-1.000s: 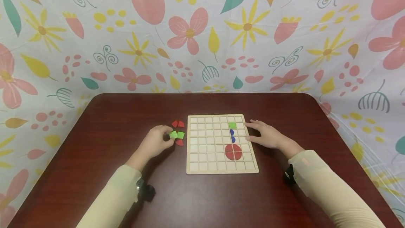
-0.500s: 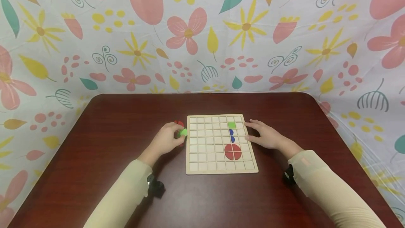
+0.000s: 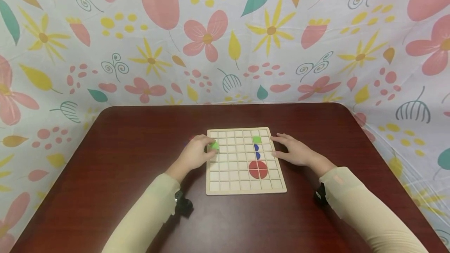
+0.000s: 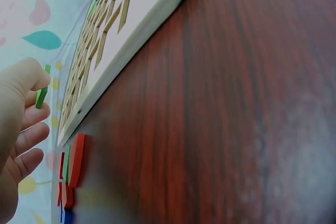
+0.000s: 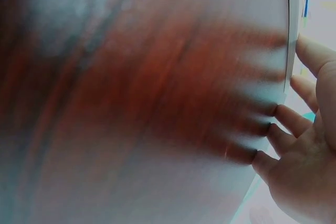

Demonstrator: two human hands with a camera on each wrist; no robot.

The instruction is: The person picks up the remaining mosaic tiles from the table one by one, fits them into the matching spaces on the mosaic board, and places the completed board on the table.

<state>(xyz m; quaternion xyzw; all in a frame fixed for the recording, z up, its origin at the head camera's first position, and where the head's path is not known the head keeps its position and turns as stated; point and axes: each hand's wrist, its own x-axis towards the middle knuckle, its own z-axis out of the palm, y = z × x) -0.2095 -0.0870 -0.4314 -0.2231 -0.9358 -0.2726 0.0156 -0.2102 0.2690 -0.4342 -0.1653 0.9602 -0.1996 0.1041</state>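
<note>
My left hand [image 3: 195,152] pinches a green square tile [image 3: 215,146] between thumb and fingers, over the left edge of the wooden grid board [image 3: 225,186]. In the left wrist view that green tile [image 4: 43,88] is held on edge, raised above the table. My right hand [image 3: 297,150] lies at the board's right side with fingers spread, thumb and fingertips at its edge. On the board sit another green square [image 3: 257,139], two blue half-round pieces [image 3: 258,155] and a red circle of quarter pieces [image 3: 258,170].
Left of the board, mostly hidden behind my left hand in the head view, lie loose pieces: several red ones [image 4: 77,160], a green one [image 4: 65,163] and a blue one [image 4: 67,216]. A flowered cloth [image 3: 225,38] hangs behind the dark wooden table [image 3: 246,221].
My left hand has picked the green square from the loose pieces and carried it right, over the board's left edge. My right hand has stayed at the board's right edge.
</note>
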